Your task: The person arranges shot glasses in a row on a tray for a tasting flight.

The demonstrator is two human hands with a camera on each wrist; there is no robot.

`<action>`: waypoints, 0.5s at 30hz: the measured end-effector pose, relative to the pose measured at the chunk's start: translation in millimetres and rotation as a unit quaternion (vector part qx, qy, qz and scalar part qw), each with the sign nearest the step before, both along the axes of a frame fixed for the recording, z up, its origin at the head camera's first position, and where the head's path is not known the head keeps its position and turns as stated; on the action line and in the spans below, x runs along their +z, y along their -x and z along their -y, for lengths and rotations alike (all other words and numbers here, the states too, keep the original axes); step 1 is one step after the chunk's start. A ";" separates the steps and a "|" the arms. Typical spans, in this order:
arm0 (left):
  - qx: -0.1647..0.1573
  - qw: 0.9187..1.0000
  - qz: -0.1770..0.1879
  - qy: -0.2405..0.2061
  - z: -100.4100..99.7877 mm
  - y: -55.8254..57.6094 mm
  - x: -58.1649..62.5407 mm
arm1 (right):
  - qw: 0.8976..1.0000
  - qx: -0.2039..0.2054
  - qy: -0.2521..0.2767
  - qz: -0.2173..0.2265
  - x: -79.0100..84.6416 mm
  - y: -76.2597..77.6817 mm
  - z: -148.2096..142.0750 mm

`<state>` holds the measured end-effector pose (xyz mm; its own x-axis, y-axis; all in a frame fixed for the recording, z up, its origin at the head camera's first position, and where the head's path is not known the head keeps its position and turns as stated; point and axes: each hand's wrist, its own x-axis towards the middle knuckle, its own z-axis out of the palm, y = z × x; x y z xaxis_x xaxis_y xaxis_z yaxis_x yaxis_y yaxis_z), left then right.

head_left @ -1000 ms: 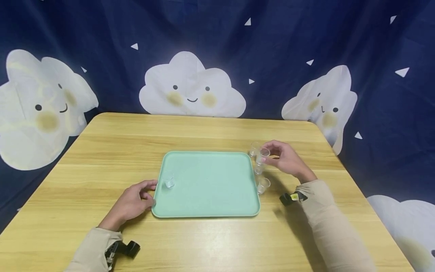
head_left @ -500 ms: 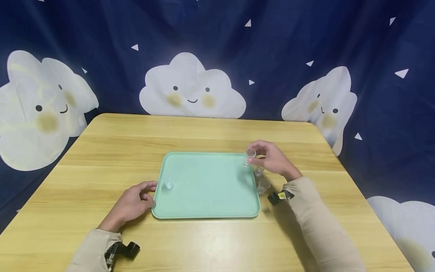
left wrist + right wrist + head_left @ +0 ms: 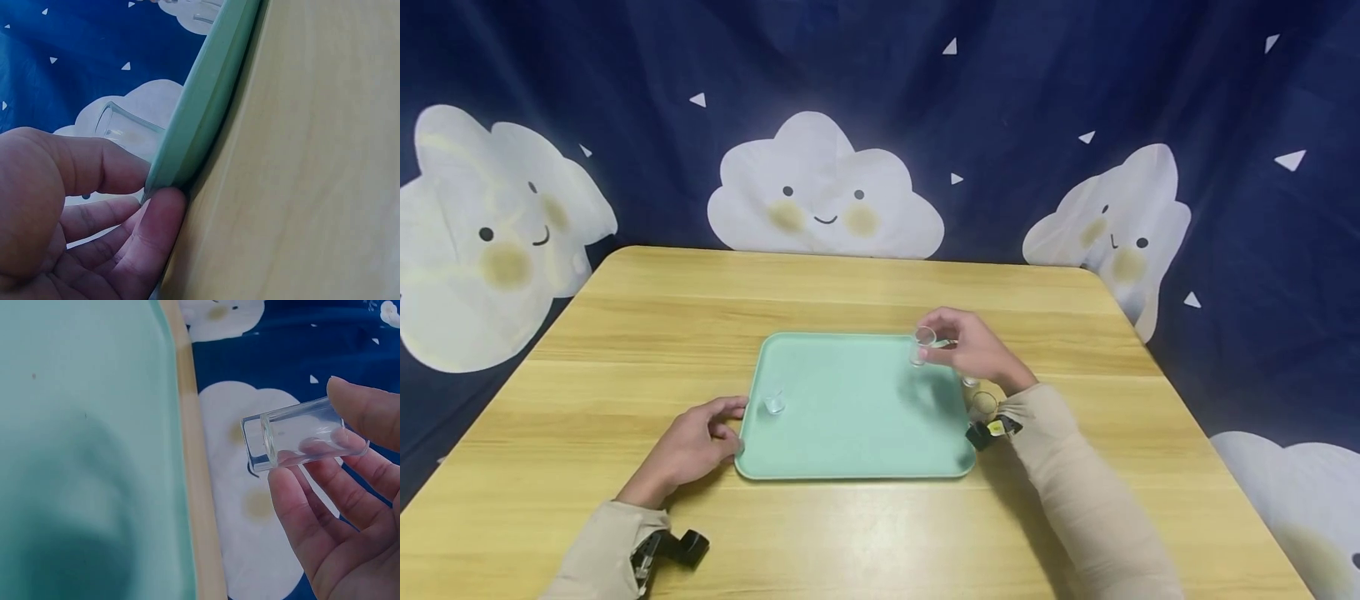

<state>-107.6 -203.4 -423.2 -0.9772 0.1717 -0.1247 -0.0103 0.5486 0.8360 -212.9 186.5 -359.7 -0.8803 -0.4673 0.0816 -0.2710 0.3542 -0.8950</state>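
A small clear shot glass [image 3: 919, 354] is pinched between the thumb and fingers of my right hand [image 3: 976, 346]. It hangs over the back right part of the green tray [image 3: 850, 417], its shadow falling on the surface below. In the right wrist view, the thick base of the shot glass [image 3: 259, 440] points away from the palm. My left hand [image 3: 696, 442] holds the tray's left rim; the left wrist view has thumb and fingertips right at the rim. Another shot glass [image 3: 774, 403] stands on the tray's left side.
Two more shot glasses stand on the wooden table [image 3: 850, 533] just right of the tray: one [image 3: 983, 406] beside my right wrist, the other [image 3: 970, 382] mostly hidden behind the hand. A dark blue cloud-print curtain [image 3: 985, 100] hangs behind the table.
My right hand has carried its shot glass leftward, from beside the tray's right edge to above the tray. The left hand and the glass on the tray have stayed put.
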 end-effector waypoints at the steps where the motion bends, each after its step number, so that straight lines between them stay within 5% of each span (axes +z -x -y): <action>1: 0.000 1.000 -0.001 0.000 0.1 0.3 0.4 | 1.000 0.001 0.001 0.002 -0.5 0.9 2.6; 15: -0.005 1.000 -0.002 -0.003 1.2 -1.9 -0.4 | 0.999 0.035 0.007 0.021 -10.4 0.0 35.7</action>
<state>-105.8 -204.6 -423.7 -0.9761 0.1819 -0.1192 -0.0010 0.5442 0.8390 -212.9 150.7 -370.1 -0.8478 -0.5276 0.0532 -0.2577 0.3223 -0.9109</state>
